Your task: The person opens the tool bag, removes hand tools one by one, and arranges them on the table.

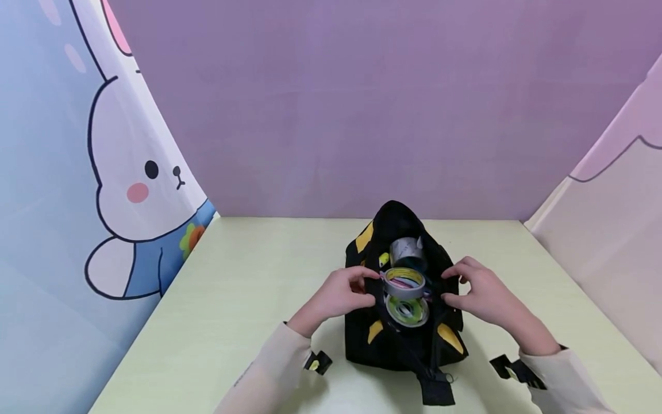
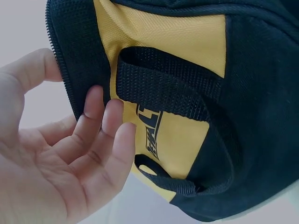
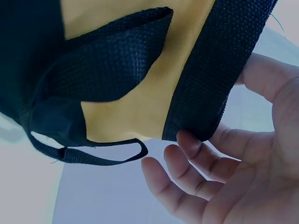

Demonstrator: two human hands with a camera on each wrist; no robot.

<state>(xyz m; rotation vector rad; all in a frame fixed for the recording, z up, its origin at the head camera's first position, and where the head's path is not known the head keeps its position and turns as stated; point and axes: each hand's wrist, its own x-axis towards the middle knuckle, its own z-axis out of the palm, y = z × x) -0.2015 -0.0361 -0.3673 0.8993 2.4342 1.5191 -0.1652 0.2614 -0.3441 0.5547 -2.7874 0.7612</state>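
A black and yellow tool bag (image 1: 362,342) stands on the table with its zippered mouth spread wide. My left hand (image 1: 345,292) pinches the left edge of that mouth, thumb inside and fingers outside on the cloth. On the opposite side, my right hand (image 1: 481,294) holds the right edge the same way. Inside lie a grey tape roll (image 1: 407,292), a green-labelled tape roll (image 1: 406,311) and a wider silvery roll (image 1: 407,253) farther back. The left wrist view shows the yellow side panel (image 2: 182,32) with black webbing loops; similar webbing (image 3: 112,70) appears in the right wrist view.
The bag sits on a pale table (image 1: 258,259) before a purple back wall (image 1: 336,115). A rabbit-printed cloth (image 1: 129,172) borders the left side, and a pale printed cloth (image 1: 610,230) the right. A black strap end (image 1: 437,392) hangs toward the near side.
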